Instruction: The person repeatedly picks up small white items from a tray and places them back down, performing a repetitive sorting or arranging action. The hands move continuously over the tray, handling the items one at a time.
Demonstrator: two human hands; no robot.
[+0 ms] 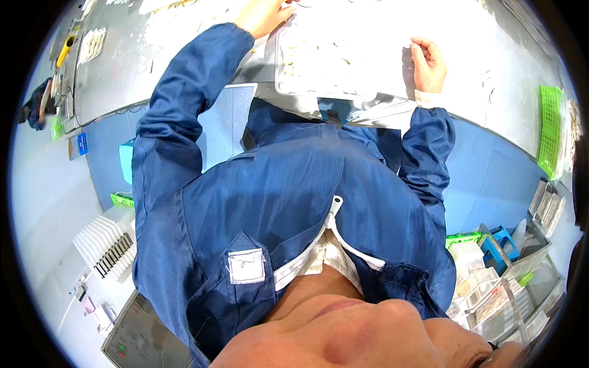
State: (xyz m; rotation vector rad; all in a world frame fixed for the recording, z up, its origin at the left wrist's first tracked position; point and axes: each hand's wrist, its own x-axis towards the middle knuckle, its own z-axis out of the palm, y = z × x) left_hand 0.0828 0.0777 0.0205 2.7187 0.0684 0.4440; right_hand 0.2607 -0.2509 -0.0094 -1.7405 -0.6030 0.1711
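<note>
A clear plastic tray (322, 92) lies at the front edge of the table before me, its near rim reaching slightly past the edge. Small pale yellowish pieces (289, 64) show along its left side; glare washes out much of the inside. My left hand (267, 16) is over the table by the tray's far left corner. Its fingertips meet the top of the picture, so whether it pinches something is hidden. To the right of the tray, my right hand (430, 64) rests on the white-lit tabletop, fingers loosely curled, with nothing visible in it.
At the far left of the table (115, 87) are a stack of pale strips (92, 45) and a yellow-handled tool (66, 49). A green perforated basket (550, 131) stands at the right edge. Behind me are a white oil-filled radiator (106, 248) and bins of trays (487, 285).
</note>
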